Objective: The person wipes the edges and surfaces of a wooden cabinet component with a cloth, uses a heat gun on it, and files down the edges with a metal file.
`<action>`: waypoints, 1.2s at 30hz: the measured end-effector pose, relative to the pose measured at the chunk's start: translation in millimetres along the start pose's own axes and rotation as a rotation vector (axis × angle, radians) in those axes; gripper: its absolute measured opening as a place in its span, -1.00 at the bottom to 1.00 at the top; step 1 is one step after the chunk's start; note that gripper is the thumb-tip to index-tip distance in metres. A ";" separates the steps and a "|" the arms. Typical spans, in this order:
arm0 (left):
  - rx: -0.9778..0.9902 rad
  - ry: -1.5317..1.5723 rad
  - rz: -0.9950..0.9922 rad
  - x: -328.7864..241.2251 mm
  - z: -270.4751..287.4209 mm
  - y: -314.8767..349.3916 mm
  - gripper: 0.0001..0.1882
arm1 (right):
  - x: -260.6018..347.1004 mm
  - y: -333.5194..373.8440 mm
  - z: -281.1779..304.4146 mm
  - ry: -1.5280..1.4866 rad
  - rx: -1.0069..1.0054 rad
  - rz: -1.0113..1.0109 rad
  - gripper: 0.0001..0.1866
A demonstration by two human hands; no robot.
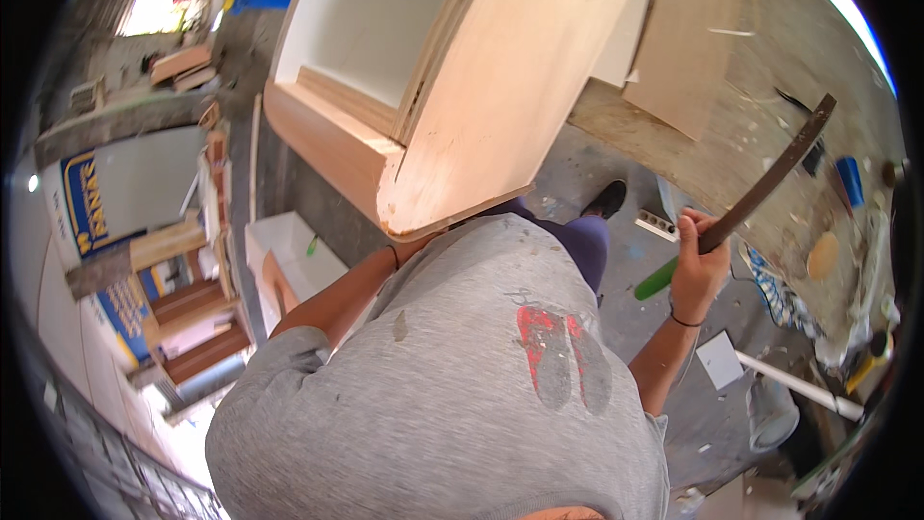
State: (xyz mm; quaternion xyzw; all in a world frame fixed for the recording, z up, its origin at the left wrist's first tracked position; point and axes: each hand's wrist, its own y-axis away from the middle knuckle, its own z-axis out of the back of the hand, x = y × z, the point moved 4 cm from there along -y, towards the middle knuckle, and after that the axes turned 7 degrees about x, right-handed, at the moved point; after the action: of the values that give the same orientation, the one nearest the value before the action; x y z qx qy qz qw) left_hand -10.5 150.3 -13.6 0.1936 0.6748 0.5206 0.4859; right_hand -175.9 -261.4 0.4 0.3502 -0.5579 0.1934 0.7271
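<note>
My right hand [698, 274] is closed round what looks like a long, dark brown file [770, 175] with a green handle [657, 279]. Its blade points up and away to the right, over the workbench. My left hand [414, 247] is at the near lower corner of a pale plywood piece [500, 87] with rounded edges and a white inner panel. That hand's fingers are hidden between the wood and my shirt. The plywood piece stands close in front of my body, tilted, and the file is apart from it.
A worktable [616, 125] on the right carries a thin plywood sheet [688, 39], a blue cylinder [849, 181] and scattered scraps. A white box [306, 255] stands on the left, near a rack of boards [197, 303]. A white strip [799, 385] lies at lower right.
</note>
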 end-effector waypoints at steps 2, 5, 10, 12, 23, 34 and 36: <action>-0.022 -0.168 0.053 -2.8 -17.4 22.3 -0.28 | -16.7 -13.6 9.5 -0.013 0.029 0.046 -0.83; -0.106 -0.437 0.086 -40.8 -30.4 49.7 -0.38 | -26.8 -37.9 30.6 0.051 0.094 -0.110 -0.83; -0.526 -0.956 -0.609 -147.8 -64.2 136.1 -0.42 | -49.0 -62.5 55.1 0.419 -0.007 -0.021 -0.73; -0.678 -1.178 -0.967 -205.0 -75.1 163.5 -0.30 | -53.6 -63.1 65.3 0.386 -0.039 -0.026 -0.70; -0.631 -1.543 -0.762 -304.9 -12.8 189.3 -0.03 | -38.9 -75.7 87.7 0.577 -0.021 -0.050 -0.66; -0.455 -1.384 -0.686 -318.1 -15.9 178.3 -0.13 | -57.6 -76.7 92.5 0.638 -0.057 -0.107 -0.68; -0.490 -1.440 -0.694 -318.2 -19.4 179.1 -0.12 | -61.0 -78.8 92.5 0.664 -0.065 -0.098 -0.64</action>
State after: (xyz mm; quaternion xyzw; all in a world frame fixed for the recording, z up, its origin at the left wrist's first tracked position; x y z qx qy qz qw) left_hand 73.2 -35.2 290.2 0.1489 0.0885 0.2224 0.9594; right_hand -203.9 -375.3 -68.3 0.2711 -0.2790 0.2435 0.8885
